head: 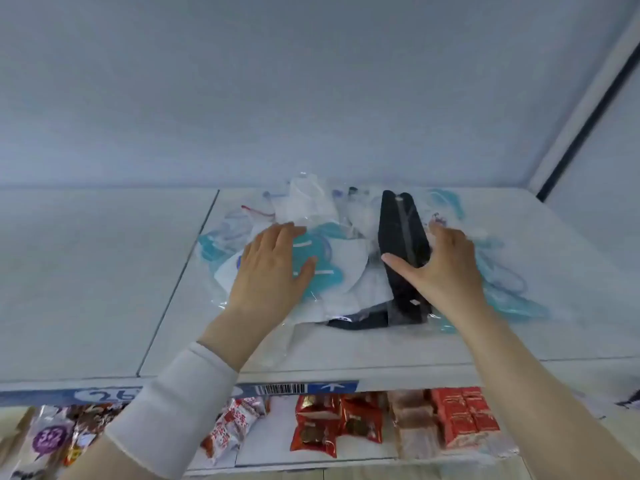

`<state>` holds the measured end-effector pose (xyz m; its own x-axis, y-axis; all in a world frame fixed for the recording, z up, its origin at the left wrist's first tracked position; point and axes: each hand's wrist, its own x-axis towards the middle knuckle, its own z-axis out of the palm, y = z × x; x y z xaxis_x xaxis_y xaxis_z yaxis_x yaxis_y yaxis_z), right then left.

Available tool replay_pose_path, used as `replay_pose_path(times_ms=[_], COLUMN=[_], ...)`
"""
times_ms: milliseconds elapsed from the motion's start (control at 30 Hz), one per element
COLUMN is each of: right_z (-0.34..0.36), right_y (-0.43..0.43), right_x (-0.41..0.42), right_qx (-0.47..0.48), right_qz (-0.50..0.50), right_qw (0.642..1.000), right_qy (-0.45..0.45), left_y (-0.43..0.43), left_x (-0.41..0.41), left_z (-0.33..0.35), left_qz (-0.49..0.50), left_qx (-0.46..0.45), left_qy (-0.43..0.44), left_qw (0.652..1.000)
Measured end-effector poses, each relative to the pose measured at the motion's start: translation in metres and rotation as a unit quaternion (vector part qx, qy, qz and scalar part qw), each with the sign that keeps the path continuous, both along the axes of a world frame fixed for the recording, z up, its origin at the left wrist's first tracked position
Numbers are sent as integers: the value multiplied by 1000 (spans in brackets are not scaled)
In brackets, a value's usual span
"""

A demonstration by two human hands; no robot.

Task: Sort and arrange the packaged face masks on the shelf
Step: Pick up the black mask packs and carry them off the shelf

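A loose pile of face masks in clear plastic packets lies on the white shelf (346, 348). It holds teal masks (313, 251), white masks (349, 261) and black masks. My left hand (273, 268) lies flat on a teal and white packet at the pile's left side, fingers straight. My right hand (440, 265) grips a packaged black mask (401, 233) that stands on edge, thumb on its left face, fingers behind it. A second black mask (360, 320) lies flat at the pile's front.
More teal packets (512, 292) spread to the right of my right hand. The shelf's left section (86, 271) is bare. A price strip with a barcode (280, 389) runs along the front edge. Snack packets (329, 427) fill the shelf below. A wall corner (588, 109) closes the right.
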<state>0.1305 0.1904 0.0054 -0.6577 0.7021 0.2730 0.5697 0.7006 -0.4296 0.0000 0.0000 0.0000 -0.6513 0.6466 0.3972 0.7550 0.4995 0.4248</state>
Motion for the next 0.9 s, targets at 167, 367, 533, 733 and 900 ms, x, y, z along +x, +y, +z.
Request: replay_pose_path(times_ms=[167, 367, 533, 733, 900], right_z=[-3, -1, 30, 48, 15], right_y=[13, 27, 39, 38, 34], right_x=[-23, -32, -38, -33, 1], right_qx=[2, -128, -302, -337, -244], right_qz=[-31, -23, 28, 115, 201], right_qw=[998, 989, 922, 898, 925], right_qy=[-54, 72, 240, 259, 211], left_y=[18, 30, 55, 81, 49], left_x=[-12, -17, 4, 27, 32], left_z=[-9, -9, 19, 43, 23], left_qz=[-23, -16, -30, -58, 30], left_qx=[-17, -1, 92, 228, 311], left_qy=[-5, -20, -83, -447, -418], left_qw=[1000, 1000, 992, 863, 853])
